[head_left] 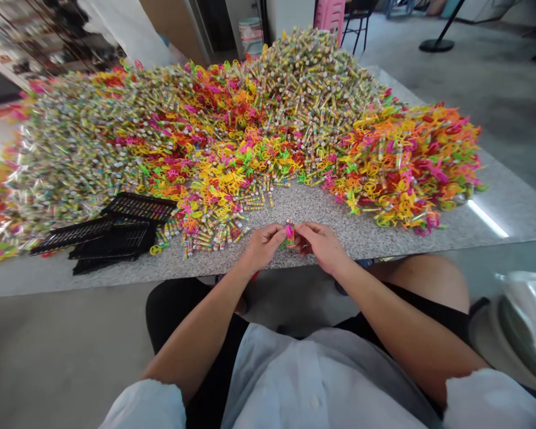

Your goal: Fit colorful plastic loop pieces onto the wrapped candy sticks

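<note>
1. The head camera looks from above the near side of the table, over the person's shirt.
2. It faces forward and down, across the table to the floor beyond it.
3. It is near the left hand and right hand by the table's front edge, roughly centring them.

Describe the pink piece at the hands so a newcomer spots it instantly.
Start at the speckled grey table with its heaps of colourful pieces. Near its front edge, the left hand and right hand almost meet. The pink piece is pinched between them, clear of those heaps.
</note>
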`<state>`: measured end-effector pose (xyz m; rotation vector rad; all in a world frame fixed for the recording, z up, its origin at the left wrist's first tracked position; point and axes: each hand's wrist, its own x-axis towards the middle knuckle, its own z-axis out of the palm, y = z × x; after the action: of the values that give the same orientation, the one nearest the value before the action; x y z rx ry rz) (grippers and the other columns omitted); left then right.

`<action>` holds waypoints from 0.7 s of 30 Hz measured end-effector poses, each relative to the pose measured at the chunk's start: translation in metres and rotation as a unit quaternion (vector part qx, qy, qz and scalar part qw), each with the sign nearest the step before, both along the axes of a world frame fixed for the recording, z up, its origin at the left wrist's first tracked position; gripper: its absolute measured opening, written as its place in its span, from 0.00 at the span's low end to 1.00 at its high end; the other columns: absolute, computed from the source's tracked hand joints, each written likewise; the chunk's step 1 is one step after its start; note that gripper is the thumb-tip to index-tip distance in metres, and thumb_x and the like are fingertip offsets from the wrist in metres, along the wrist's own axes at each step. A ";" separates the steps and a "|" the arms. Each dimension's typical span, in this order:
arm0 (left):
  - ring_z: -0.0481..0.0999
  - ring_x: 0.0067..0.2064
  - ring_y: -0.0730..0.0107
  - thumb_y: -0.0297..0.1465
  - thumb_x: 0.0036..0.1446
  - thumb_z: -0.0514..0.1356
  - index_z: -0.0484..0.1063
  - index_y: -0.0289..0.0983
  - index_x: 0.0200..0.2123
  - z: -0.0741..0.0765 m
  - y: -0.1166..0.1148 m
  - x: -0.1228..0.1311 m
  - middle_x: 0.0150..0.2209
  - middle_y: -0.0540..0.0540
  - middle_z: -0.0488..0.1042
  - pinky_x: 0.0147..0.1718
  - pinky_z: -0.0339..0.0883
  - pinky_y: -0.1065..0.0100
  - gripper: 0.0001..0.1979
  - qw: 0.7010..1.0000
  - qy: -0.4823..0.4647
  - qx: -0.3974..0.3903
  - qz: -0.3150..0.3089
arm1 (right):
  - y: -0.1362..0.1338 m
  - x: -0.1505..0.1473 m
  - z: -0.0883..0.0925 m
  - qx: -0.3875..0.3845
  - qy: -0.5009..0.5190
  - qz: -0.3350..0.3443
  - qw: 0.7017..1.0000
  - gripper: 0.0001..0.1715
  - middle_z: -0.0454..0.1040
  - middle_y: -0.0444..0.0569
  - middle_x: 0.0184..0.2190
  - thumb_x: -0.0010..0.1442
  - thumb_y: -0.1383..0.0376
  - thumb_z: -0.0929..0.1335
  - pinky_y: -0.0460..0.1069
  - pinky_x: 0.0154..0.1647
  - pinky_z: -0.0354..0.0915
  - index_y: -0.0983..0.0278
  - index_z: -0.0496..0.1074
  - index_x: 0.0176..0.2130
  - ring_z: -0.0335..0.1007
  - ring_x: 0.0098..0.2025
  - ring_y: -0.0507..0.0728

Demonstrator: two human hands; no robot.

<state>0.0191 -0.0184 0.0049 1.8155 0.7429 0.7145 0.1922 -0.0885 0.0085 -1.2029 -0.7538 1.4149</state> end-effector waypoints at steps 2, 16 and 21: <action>0.66 0.33 0.72 0.42 0.68 0.54 0.71 0.36 0.34 0.002 0.000 -0.001 0.30 0.50 0.68 0.35 0.61 0.70 0.17 1.000 0.013 0.020 -0.004 | 0.000 0.000 0.000 0.002 -0.025 -0.003 1.000 0.19 0.72 0.45 0.25 0.57 0.49 0.72 0.45 0.20 0.64 0.62 0.73 0.29 0.69 0.25 0.52; 0.67 0.33 0.72 0.41 0.69 0.53 0.71 0.37 0.34 0.003 0.003 -0.003 0.30 0.50 0.68 0.35 0.61 0.69 0.16 0.996 0.055 0.075 0.005 | -0.002 -0.004 -0.007 0.049 -0.145 -0.028 0.988 0.13 0.76 0.46 0.27 0.58 0.57 0.70 0.46 0.23 0.69 0.62 0.79 0.40 0.72 0.29 0.54; 0.66 0.33 0.72 0.39 0.69 0.53 0.70 0.37 0.34 0.002 0.002 -0.004 0.29 0.50 0.67 0.34 0.60 0.69 0.14 0.992 0.059 0.109 0.006 | -0.004 -0.005 -0.006 0.055 -0.150 -0.033 0.987 0.15 0.76 0.46 0.27 0.59 0.55 0.70 0.46 0.24 0.69 0.61 0.79 0.41 0.71 0.29 0.54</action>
<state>0.0151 -0.0160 0.0071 2.0673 0.7775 0.7240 0.1869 -0.0922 0.0026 -1.3585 -0.9767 1.1354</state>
